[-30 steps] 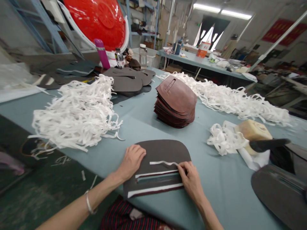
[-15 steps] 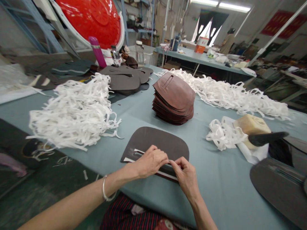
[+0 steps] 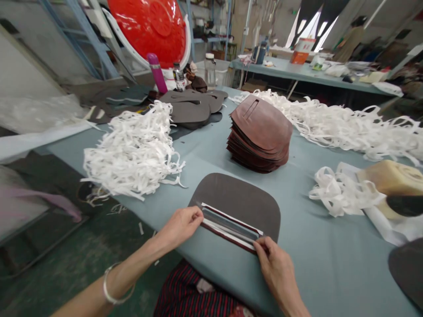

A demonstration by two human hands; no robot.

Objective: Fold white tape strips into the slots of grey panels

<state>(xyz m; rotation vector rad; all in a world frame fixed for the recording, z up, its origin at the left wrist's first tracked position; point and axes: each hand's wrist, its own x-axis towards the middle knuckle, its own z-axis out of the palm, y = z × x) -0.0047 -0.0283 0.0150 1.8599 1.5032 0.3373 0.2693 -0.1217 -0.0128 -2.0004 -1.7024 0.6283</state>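
Observation:
A dark grey-brown leather panel (image 3: 238, 191) with rounded far corners lies flat at the table's front edge. A long slot (image 3: 228, 222) runs through its near part, with a narrow white strip along each long side. My left hand (image 3: 185, 223) is closed in a pinch at the left end of the near white strip (image 3: 228, 233). At that strip's right end, my right hand (image 3: 274, 262) pinches too, thumb and forefinger together. The strip stretches between both hands along the panel's reddish-brown near edge. My fingertips hide its two ends.
A stack of brown leather panels (image 3: 261, 127) stands beyond the panel. Piles of white strips lie left (image 3: 132, 154) and back right (image 3: 346, 121), with a smaller tangle (image 3: 343, 191) beside a yellowish block (image 3: 396, 178). Dark panels (image 3: 188, 108) and bottles (image 3: 209, 70) are at the back.
My hands have drawn apart from near the panel's middle: the left moved to the slot's left end, the right to its right end. The slot is now uncovered. The view has shifted left.

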